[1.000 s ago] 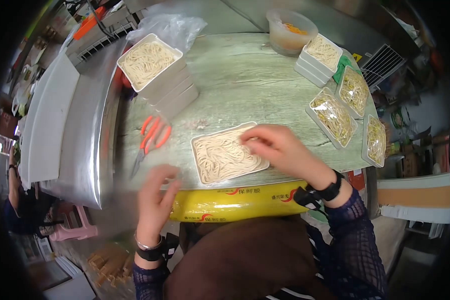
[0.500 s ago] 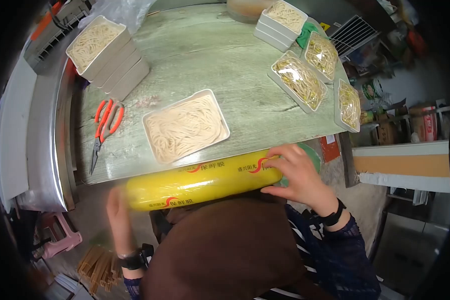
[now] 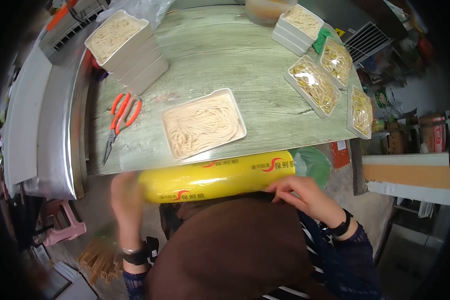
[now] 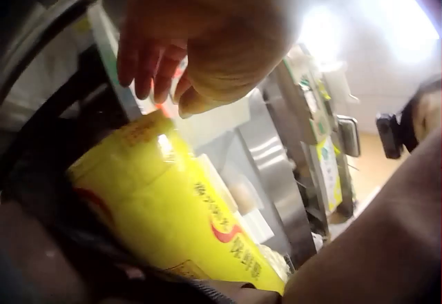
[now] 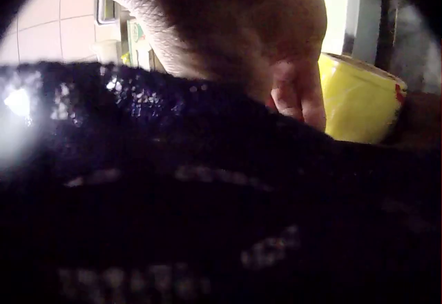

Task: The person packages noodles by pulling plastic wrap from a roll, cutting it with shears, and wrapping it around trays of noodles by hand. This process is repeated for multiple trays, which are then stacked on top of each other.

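A thick yellow roll of cling film [image 3: 220, 177] with red and black print lies between the table's front edge and the person's brown apron. At its left end is the left hand [image 3: 126, 202], blurred in the head view; the left wrist view shows its fingers [image 4: 146, 69] hanging loosely over the roll's end. The right hand [image 3: 307, 197] has its loosely bent fingertips at the near side of the roll's right end. Just beyond the roll, a white tray [image 3: 244, 131] filled with pale noodles [image 3: 202, 124] sits on the table.
Orange-handled pliers [image 3: 119, 120] lie on the table [image 3: 215, 55] at left, near a stack of noodle trays [image 3: 145, 70]. At right are another tray stack [image 3: 290, 37] and several wrapped trays of bean sprouts [image 3: 315, 87]. A green bin [image 3: 315, 167] stands below the table edge.
The right hand has left the noodle tray and come down to the roll's right end, then its near side. The left hand has moved down to the roll's left end. The head view has shifted.
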Demonstrator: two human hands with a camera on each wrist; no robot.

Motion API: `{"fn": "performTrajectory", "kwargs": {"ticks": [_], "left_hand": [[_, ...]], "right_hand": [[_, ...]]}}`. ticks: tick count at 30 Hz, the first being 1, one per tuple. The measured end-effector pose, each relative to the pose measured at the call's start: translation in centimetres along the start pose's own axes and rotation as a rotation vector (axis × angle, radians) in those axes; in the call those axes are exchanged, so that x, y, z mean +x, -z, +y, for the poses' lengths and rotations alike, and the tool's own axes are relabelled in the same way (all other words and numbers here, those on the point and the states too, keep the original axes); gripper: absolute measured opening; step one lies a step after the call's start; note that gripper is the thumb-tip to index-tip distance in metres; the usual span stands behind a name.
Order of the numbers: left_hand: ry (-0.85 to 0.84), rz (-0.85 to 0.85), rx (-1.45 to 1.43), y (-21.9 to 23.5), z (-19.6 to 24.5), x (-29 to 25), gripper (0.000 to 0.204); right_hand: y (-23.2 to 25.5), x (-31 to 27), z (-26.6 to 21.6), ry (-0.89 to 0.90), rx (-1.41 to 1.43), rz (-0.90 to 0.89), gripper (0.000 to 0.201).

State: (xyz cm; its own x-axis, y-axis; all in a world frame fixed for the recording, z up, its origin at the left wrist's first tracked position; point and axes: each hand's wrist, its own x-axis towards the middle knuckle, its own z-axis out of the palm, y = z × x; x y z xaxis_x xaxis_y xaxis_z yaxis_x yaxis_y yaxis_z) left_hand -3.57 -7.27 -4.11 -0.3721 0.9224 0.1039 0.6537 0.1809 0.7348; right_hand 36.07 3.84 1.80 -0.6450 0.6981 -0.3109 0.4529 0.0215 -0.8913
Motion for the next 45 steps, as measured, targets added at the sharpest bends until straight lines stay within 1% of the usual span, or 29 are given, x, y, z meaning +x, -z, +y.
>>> {"fn": "performTrajectory", "kwargs": {"ticks": [2,4,6,8,9,11,12,14,15,16,17,18,19,22,23,24,26,27,30,31,35,37,40,41,44,45], "left_hand": [[-0.331,-0.082,0.221,0.7,4.3,1.5,0.031],[-0.543,-0.369,0.099,-0.5,8.9,3.3,0.041],[-0.704,-0.583,-0.017,-3.7,11.0,4.9,0.044],[-0.795,-0.752,0.073,-7.1,11.1,5.5,0.030],[-0.842,-0.763,0.082,-8.0,11.3,5.6,0.024],[-0.924,-0.796,0.101,-8.7,11.3,5.8,0.013],[-0.838,-0.876,0.066,-8.4,11.3,5.5,0.010],[-0.661,-1.030,-0.011,-7.3,11.3,4.3,0.009],[-0.632,-1.009,-0.009,-6.6,11.2,3.9,0.007],[-0.648,-0.888,0.041,-6.2,10.5,3.9,0.008],[-0.668,-0.768,0.091,-5.9,9.5,4.3,0.010],[-0.692,-0.651,0.140,-5.5,8.5,4.8,0.012],[-0.732,-0.628,0.159,-4.7,7.5,5.5,0.017],[-0.824,-0.656,0.081,-3.4,6.3,6.4,0.018],[-0.791,-0.703,0.072,-3.3,6.2,5.7,0.018],[-0.683,-0.842,0.068,-2.7,7.4,4.8,0.019],[-0.695,-0.926,0.088,-2.2,7.9,3.6,0.019],[-0.676,-0.851,0.029,-2.2,7.3,3.6,0.019],[-0.779,-0.622,0.254,-0.4,5.3,4.7,0.013],[-0.824,-0.611,0.354,0.4,4.6,5.0,0.009],[-0.711,-0.781,0.462,2.3,5.6,3.3,0.009],[-0.634,-0.872,0.463,2.4,5.8,1.3,0.010],[-0.639,-0.638,0.450,2.0,4.5,0.2,0.015],[-0.607,-0.619,0.540,2.3,4.2,0.0,0.016],[-0.606,-0.462,0.487,3.2,4.8,0.0,0.014],[-0.543,-0.458,0.396,3.4,4.8,-0.3,0.013]], "right_hand": [[-0.1,-0.3,1.0,0.060,0.001,-0.026,0.006],[0.0,-0.4,1.2,0.101,-0.007,-0.045,0.006],[0.2,-0.4,0.8,0.129,-0.022,-0.051,0.005],[0.2,-0.8,0.9,0.118,-0.013,-0.007,0.005],[0.1,-1.0,1.0,0.114,-0.006,0.012,0.005],[-0.3,-1.4,1.2,0.012,0.174,0.087,0.006],[-0.5,-1.6,1.4,-0.045,0.266,0.120,0.007],[-0.6,-1.5,2.4,-0.049,0.332,0.141,0.006],[-0.6,-1.2,2.7,-0.048,0.371,0.136,0.006],[-0.5,-1.0,2.9,-0.048,0.410,0.134,0.005],[-0.6,-0.6,3.2,-0.011,0.413,0.126,0.006],[-0.5,-0.3,3.4,-0.022,0.426,0.117,0.006],[-0.3,-0.2,3.6,-0.033,0.437,0.110,0.006],[-0.1,0.3,3.6,-0.049,0.455,0.104,0.006],[0.0,0.5,3.6,-0.051,0.459,0.107,0.006],[0.0,0.6,3.6,-0.049,0.471,0.115,0.006],[-0.1,0.6,3.9,-0.051,0.494,0.134,0.006],[-0.1,0.6,3.9,-0.054,0.494,0.129,0.006],[-0.2,0.7,3.9,-0.062,0.483,0.116,0.005],[-0.2,0.7,3.8,-0.066,0.469,0.118,0.005],[-0.3,0.8,3.4,-0.087,0.442,0.137,0.010],[-0.6,0.9,2.6,-0.015,0.145,0.143,0.018],[-0.8,1.4,1.5,0.147,-0.325,0.102,0.026],[-0.8,1.4,1.3,0.208,-0.484,0.078,0.027],[-1.3,1.5,2.3,0.333,-0.525,0.172,0.017],[-1.3,1.4,2.0,0.254,-0.415,0.167,0.014]]}}
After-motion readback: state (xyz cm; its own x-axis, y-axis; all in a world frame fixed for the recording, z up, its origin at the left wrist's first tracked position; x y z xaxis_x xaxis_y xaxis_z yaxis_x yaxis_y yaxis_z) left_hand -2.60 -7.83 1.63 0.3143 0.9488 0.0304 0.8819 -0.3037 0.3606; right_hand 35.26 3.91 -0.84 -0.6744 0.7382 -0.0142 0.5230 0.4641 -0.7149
